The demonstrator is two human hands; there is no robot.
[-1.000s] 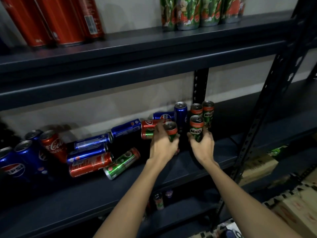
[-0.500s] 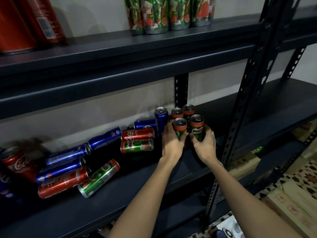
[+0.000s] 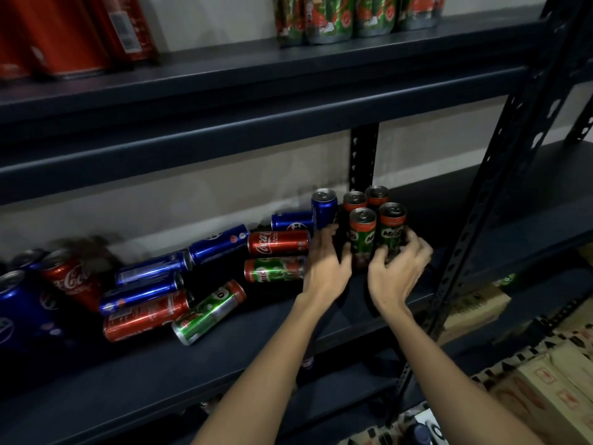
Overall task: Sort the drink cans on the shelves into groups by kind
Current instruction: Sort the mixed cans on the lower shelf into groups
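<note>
- Four upright Milo cans stand in a tight cluster on the middle shelf (image 3: pixel 321 342), just beside the rear upright post (image 3: pixel 364 155); the front pair are the left Milo can (image 3: pixel 362 234) and the right Milo can (image 3: pixel 392 228).
- The left hand (image 3: pixel 325 268) has its grip curled against the left side of the cluster, thumb on the front-left can; the right hand (image 3: pixel 398 271) wraps its fingers round the base of the front-right can.
- An upright blue can (image 3: pixel 324 208) stands touching close to the cluster's left. Squeezing or sliding the group could knock it over, I judge.
- Tall narrow cans held low may tip at the top and topple the back pair.
- Unsorted cans lie on their sides to the left: a Coca-Cola can (image 3: pixel 278 247), a lying Milo can (image 3: pixel 274 269), and more blue, red and green ones. Any jolt to the shelf could set them rolling towards the edge.
</note>
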